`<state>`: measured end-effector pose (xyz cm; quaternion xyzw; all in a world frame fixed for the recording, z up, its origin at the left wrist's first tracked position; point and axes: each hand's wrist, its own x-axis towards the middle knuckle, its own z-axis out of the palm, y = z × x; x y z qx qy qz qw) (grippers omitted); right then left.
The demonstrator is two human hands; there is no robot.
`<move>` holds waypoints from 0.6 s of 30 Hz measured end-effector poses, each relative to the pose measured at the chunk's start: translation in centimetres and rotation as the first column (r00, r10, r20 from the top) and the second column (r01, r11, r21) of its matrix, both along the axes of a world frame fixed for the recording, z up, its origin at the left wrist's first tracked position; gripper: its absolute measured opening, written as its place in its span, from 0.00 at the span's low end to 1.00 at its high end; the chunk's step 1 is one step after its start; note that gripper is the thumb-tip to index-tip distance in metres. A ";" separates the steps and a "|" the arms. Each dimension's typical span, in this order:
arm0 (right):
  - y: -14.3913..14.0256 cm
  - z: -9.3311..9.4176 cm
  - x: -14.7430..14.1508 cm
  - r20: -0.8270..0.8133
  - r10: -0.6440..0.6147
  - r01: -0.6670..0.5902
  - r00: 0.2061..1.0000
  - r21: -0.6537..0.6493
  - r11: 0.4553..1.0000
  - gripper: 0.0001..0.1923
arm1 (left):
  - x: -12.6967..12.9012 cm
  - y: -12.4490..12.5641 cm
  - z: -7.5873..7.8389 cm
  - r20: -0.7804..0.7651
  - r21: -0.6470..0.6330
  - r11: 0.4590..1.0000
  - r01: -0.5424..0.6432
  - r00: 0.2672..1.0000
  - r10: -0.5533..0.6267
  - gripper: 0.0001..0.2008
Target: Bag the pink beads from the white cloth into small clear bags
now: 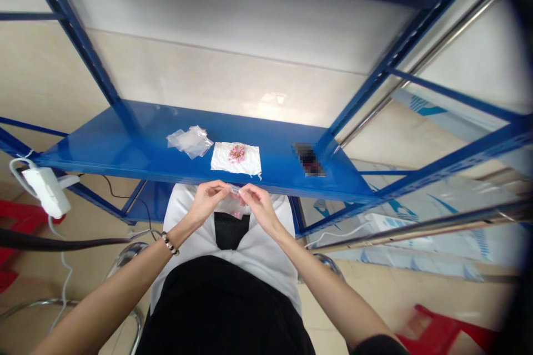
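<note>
Left grip: I pinch my small clear bag.
Right grip: pinching its mouth too.
Done: some pink beads inside.
Left: pink bead pile on white cloth, twelve o'clock; spare bags, eleven.

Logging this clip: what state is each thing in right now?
Small clear bag: held at its top edge by both hands, pink bits inside.
Left hand: pinching the bag.
Right hand: pinching the bag.
White cloth: flat on shelf, pink beads piled on it.
Spare bags: crumpled.
</note>
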<state>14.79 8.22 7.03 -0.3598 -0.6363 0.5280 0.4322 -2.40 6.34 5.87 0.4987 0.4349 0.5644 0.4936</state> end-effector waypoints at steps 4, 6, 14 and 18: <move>0.0 -0.5 -0.4 0.016 0.005 -0.006 1.000 0.030 1.000 0.17 | 0.5 0.1 -0.5 0.018 -0.003 0.995 0.104 0.994 -0.104 0.13; 0.1 -0.6 -0.4 0.004 0.013 -0.013 1.000 0.024 1.000 0.17 | 0.7 0.3 -0.6 0.018 -0.002 0.992 0.124 0.992 -0.124 0.14; -0.2 -0.3 -0.2 0.000 0.060 -0.060 0.998 -0.017 0.998 0.17 | 0.6 -0.1 -1.0 0.026 0.009 0.987 0.160 0.987 -0.160 0.13; -0.2 -0.1 -0.3 -0.031 0.062 -0.062 0.998 -0.019 0.998 0.17 | 0.7 -0.1 -0.7 0.036 -0.011 0.989 0.145 0.989 -0.145 0.12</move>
